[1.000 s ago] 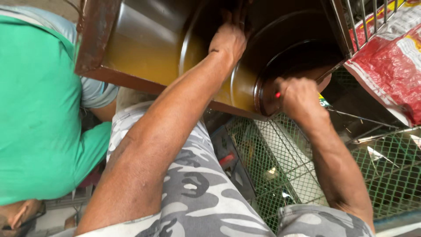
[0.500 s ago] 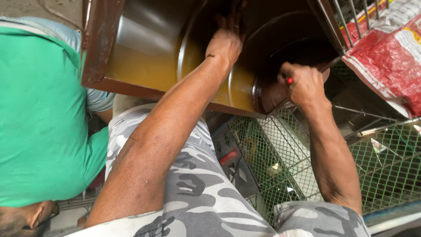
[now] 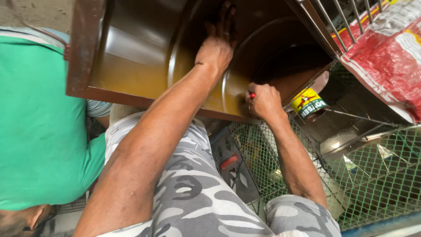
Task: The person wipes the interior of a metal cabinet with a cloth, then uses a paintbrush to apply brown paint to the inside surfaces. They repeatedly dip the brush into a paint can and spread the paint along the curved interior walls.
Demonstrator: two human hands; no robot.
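Note:
A brown sheet-metal housing (image 3: 131, 57) with a round inner drum is tilted over my lap. My left hand (image 3: 215, 50) lies flat against the curved drum wall, fingers spread upward into the dark inside. My right hand (image 3: 263, 101) is closed around a small red-handled tool (image 3: 252, 95), whose tip is pressed at the drum's lower rim. The tool's working end is hidden by my fingers and the metal edge. My grey camouflage trousers (image 3: 188, 193) fill the lower middle.
A person in a green shirt (image 3: 39, 131) crouches close on the left. Green wire mesh (image 3: 372, 175) spreads at lower right. A small can with a yellow and green label (image 3: 309, 105) sits by the housing's corner. A red and white sack (image 3: 386, 66) lies behind metal bars.
My right hand has slid left and down along the drum rim with the red tool. My left hand stays on the drum wall. The labelled can has come into view.

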